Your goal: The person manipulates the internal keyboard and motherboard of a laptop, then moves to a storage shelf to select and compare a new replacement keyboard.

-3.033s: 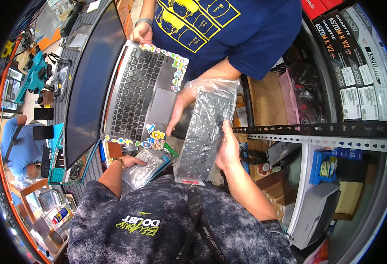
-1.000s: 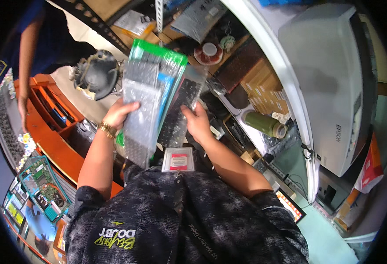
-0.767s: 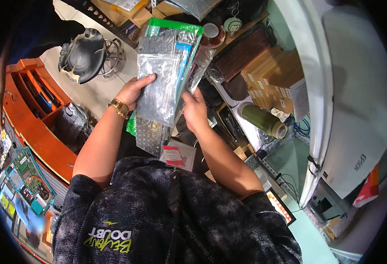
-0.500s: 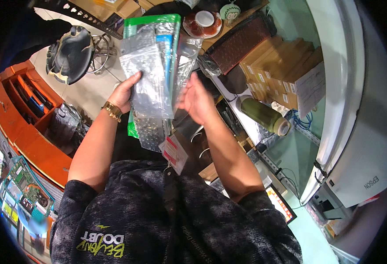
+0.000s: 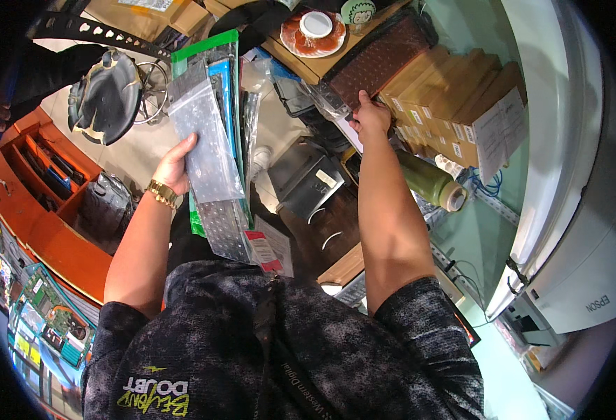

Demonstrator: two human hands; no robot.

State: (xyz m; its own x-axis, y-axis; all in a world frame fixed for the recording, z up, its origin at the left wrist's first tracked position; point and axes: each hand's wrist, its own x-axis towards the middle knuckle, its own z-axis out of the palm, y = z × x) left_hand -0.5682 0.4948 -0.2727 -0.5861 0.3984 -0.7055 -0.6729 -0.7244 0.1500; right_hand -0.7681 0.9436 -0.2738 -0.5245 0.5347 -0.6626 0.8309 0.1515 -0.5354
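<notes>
My left hand (image 5: 174, 166) is closed around the edge of a fanned stack of flat plastic packets. Uppermost is a clear plastic bag (image 5: 206, 143), over a long strip in bubble wrap (image 5: 220, 227). Behind these show a bag with a green edge (image 5: 210, 43), a blue strip and several silvery bags. Out to the right, my right hand (image 5: 372, 120) has its fingers curled at the near edge of a reddish-brown bubble-wrapped package (image 5: 385, 59). Part of its grip is hidden by the hand itself.
Brown cardboard boxes (image 5: 448, 98) stand right of the package, with a green bottle (image 5: 427, 178) nearer me. A white-lidded container (image 5: 315, 26) sits at the back. At left are a black stool (image 5: 108, 98) and an orange tray (image 5: 42, 217); a person's dark sleeve (image 5: 49, 66) shows beyond.
My right hand has left the side of the packet stack and reached right to the reddish-brown package. My left hand has shifted slightly left and down with the stack.
</notes>
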